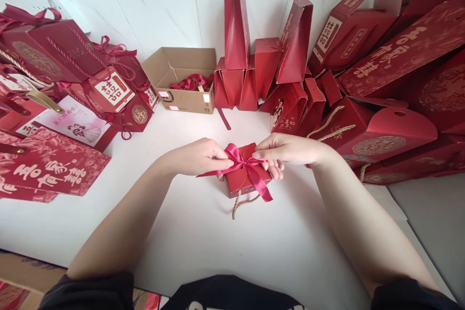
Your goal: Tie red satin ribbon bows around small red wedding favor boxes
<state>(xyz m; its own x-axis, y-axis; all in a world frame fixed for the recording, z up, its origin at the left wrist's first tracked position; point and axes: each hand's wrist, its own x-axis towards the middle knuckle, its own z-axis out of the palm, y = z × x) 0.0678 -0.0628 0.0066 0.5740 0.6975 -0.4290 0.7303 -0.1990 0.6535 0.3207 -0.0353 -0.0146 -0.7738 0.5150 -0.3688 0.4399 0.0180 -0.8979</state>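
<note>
A small red gift box (244, 181) sits in front of me on the white table. Across its top is a pink-red satin ribbon (250, 167) tied in a bow, one tail hanging over the near side. My left hand (207, 156) is closed, thumb and finger pinching the bow's left loop. On the other side, my right hand (278, 151) pinches the right part of the bow near the box's right edge, its lower fingers beside the box. A beige twisted rope handle (236, 206) droops from the near side onto the table.
Behind the gift box stands an open cardboard box (189, 99) holding loose ribbon. Several red folded cartons (236, 34) stack beside it against the tiled wall. Finished-looking boxes with ribbons (58, 48) and red bags (65, 164) crowd the left. More red boxes (392, 131) fill the right.
</note>
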